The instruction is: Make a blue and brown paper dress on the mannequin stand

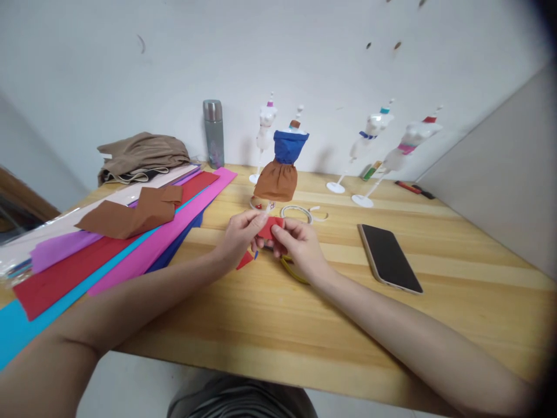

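A small piece of red crepe paper (266,229) is pinched between my two hands over the middle of the table. My left hand (242,235) grips its left side, and my right hand (300,242) holds its right edge between thumb and fingers. Just behind them stands a mini mannequin (285,157) dressed in a blue strapless top and a gathered brown skirt. Below the hands lie a red scrap (245,260) and yellow-handled scissors (295,273), partly hidden by my right hand. A roll of tape (296,213) lies just past my fingers.
Coloured paper sheets (130,249) cover the left side, with a brown piece (130,215) on top. Folded brown cloth (143,154) and a thermos (213,133) stand behind. More mannequins (369,136) line the back. A phone (390,258) lies right; a red-and-black cutter (415,189) lies by the wall.
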A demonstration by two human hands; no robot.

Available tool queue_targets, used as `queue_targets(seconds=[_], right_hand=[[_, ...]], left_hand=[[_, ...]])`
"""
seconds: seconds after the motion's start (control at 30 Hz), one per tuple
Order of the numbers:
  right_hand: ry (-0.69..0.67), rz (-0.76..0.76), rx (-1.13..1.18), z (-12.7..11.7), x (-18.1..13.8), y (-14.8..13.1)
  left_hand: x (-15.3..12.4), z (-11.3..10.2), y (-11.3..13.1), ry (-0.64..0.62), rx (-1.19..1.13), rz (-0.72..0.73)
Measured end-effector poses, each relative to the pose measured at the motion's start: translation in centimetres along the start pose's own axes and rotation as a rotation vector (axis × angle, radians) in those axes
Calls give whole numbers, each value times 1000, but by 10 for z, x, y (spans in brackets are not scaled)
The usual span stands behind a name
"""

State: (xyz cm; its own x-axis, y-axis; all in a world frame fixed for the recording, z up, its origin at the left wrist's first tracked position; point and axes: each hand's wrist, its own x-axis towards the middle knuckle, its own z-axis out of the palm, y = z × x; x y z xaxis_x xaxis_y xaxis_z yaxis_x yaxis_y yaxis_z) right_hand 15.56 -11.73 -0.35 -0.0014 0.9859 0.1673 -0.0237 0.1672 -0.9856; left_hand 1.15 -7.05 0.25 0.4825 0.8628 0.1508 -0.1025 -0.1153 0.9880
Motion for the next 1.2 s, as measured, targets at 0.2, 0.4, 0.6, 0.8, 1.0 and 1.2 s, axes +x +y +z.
queue_targets(seconds=[0.2, 0.4, 0.6, 0.8, 1.0, 1.2], right_hand=[[-2, -77, -162, -7, 7, 4], [-209, -167, -853, -26, 6, 7], [-313, -82, -1198, -36, 8, 3], [-192, 69, -944, -49, 12, -11], [-166, 80, -194, -24, 6, 0], [-4, 95, -117, -20, 4, 12]], left_hand=[[6, -4, -5, 119, 147, 177], [22, -19, -15, 325, 170, 148], [22, -22, -23, 246, 0, -5], [13, -14, -22, 151, -67, -71], [7, -8, -23, 72, -52, -105], [2, -10, -29, 40, -44, -86]])
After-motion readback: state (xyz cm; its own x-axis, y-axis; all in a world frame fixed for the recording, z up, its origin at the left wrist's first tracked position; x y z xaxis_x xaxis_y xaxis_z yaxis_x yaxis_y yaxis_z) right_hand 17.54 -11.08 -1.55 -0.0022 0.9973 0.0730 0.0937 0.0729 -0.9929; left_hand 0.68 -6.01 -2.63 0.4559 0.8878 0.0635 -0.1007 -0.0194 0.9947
